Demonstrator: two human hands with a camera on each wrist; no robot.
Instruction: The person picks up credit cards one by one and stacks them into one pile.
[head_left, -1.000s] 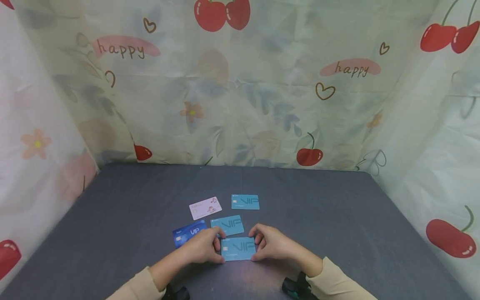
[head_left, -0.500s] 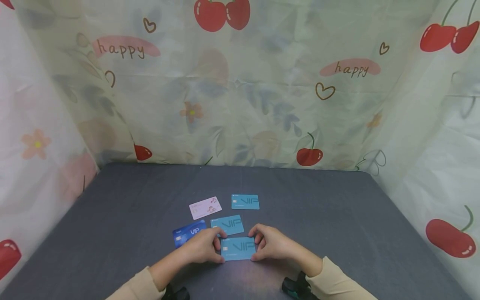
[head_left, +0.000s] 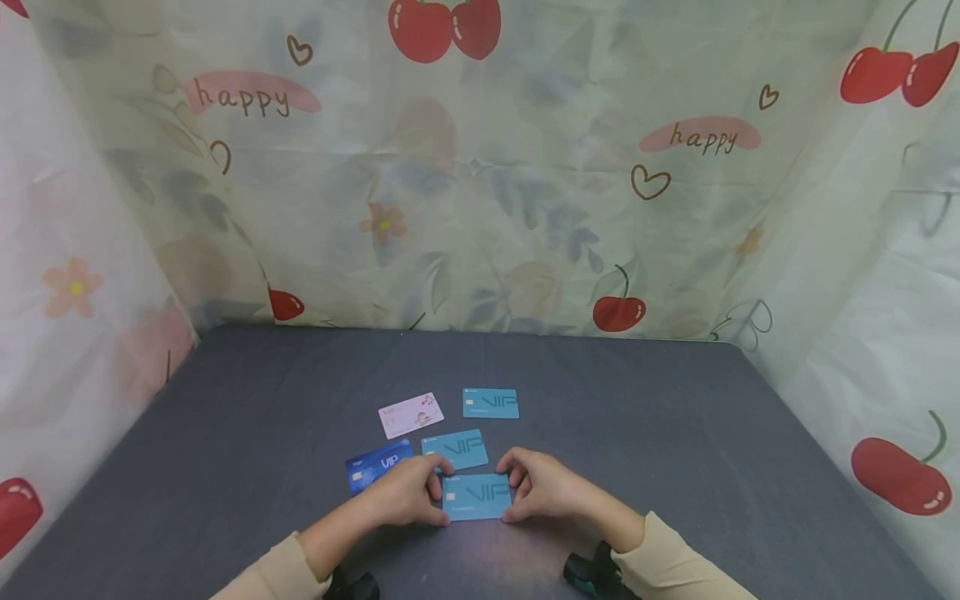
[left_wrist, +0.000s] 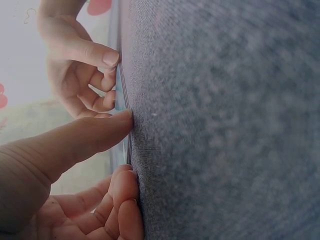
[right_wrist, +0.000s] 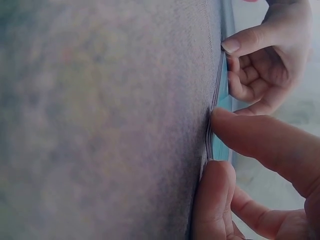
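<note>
A light blue VIP card [head_left: 477,497] lies flat nearest the person, and both wrist views show several thin layers under it, a small stack of cards [right_wrist: 210,137]. My left hand [head_left: 408,492] grips the stack's left end, thumb at the near corner and index finger at the far corner. On the right end, my right hand [head_left: 543,485] grips it the same way, its other fingers curled in. The left wrist view shows the stack's edge [left_wrist: 129,150] low against the cloth, between thumb and fingers.
Just beyond the stack lies another light blue VIP card [head_left: 457,450], with a dark blue VIP card [head_left: 375,467] partly behind the left hand. Farther back are a pink card [head_left: 411,416] and a third light blue card [head_left: 491,403]. A dark grey cloth [head_left: 637,417] covers the table; printed curtains [head_left: 480,208] surround it.
</note>
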